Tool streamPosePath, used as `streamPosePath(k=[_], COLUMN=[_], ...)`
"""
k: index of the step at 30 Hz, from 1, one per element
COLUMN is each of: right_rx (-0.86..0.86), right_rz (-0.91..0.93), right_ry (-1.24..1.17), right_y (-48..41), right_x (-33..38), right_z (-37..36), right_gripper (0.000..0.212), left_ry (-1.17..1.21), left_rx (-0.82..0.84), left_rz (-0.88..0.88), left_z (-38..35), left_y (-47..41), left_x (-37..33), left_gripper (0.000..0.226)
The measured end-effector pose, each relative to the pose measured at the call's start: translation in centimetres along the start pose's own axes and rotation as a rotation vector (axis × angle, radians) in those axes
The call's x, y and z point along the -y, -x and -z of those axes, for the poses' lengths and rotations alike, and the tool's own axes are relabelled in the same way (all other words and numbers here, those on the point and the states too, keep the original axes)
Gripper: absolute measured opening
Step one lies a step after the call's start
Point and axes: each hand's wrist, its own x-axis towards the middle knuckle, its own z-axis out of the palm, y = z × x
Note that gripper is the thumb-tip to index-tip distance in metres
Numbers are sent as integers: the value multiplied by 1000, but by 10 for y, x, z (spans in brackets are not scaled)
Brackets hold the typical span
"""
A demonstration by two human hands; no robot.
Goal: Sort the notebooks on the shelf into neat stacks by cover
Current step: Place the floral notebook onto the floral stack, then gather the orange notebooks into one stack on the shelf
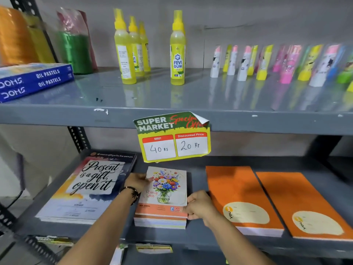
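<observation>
flower notebooks [164,190] between quote stack [84,190] and orange stacks [240,196].

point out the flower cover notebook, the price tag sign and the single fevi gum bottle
flower cover notebook [166,185]: head view, on the bouquet picture
price tag sign [174,144]: head view, between the two white price boxes
fevi gum bottle [177,62]: head view, on its front label

Both forearms reach forward and up from the bottom edge. The left hand [136,181], a dark thread band on its wrist, lies flat with fingers extended. The right hand [199,206] is curled, fingers pinched together.
</observation>
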Motion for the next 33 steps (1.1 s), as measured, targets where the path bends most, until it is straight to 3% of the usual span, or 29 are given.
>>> streamPosePath(k=[2,6,10,15,19,23,26,29,33], right_rx=[1,-45,-297,-612,-788,-822,-723,-585,-469], right_rz=[-5,53,203,271,189,169,49,-168,-279], right_ry=[16,102,90,177,289,338,495,618,714], right_y=[1,4,4,17,23,33,34,29,25], right_x=[0,0,-1,-25,-56,-79,-99,-119,-119], right_z=[0,10,57,157,236,296,327,340,346], right_gripper=[33,33,20,10,16,31,39,81,89], left_ry=[-19,-198,-49,41,276,207,61,-133,-68], left_rx=[0,-139,-306,-152,145,306,418,403,391], left_rz=[1,-16,-115,-376,-393,-419,-320,-198,16], left_z=[-2,-6,-27,-113,-205,-289,-333,-355,-369], left_y=[-2,3,8,38,65,96,111,114,108], left_x=[-1,-9,-39,-118,-174,-206,-219,-220,-221], left_gripper=[16,21,22,28,20,17,41,44,64])
